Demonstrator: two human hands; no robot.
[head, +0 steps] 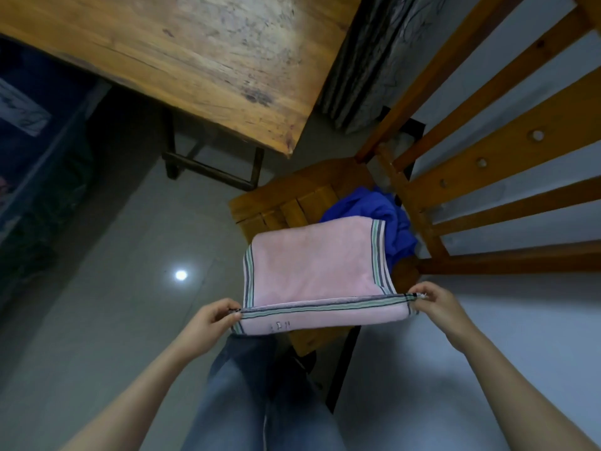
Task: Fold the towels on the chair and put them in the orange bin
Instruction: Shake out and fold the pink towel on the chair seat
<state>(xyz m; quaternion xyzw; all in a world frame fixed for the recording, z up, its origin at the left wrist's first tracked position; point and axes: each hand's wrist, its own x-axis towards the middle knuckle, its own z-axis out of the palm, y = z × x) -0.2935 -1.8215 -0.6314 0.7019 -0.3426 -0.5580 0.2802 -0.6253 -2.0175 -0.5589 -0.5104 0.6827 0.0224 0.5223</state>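
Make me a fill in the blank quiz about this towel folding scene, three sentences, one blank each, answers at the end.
1. The towel pinched at its near corners by the left hand and the right hand is ____ with striped borders.
2. The crumpled cloth lying on the chair seat is ____.
3. The table beyond the chair is made of ____.
Missing words: pink; blue; wood.
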